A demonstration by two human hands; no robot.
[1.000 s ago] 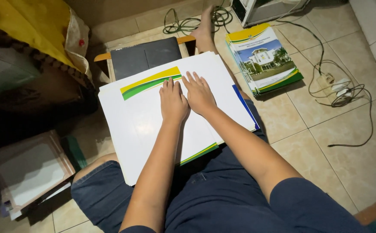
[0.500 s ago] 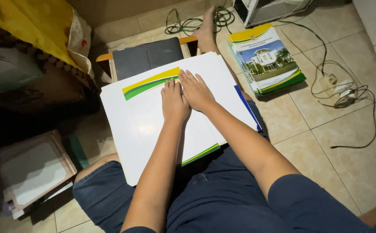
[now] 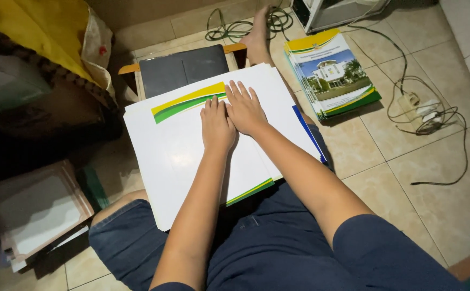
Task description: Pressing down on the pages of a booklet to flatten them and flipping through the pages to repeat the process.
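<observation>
Sitting on the tiled floor (image 3: 407,178), the person has a pile of papers (image 3: 35,210) far left and a white sheet (image 3: 165,156) with a green-yellow band across the lap. The left hand (image 3: 217,126) and right hand (image 3: 244,109) lie open and flat on it, side by side, gripping nothing. It looks light, bendable and slick, best taken at its edges. Right lie booklets (image 3: 332,73) and cables (image 3: 429,113).
</observation>
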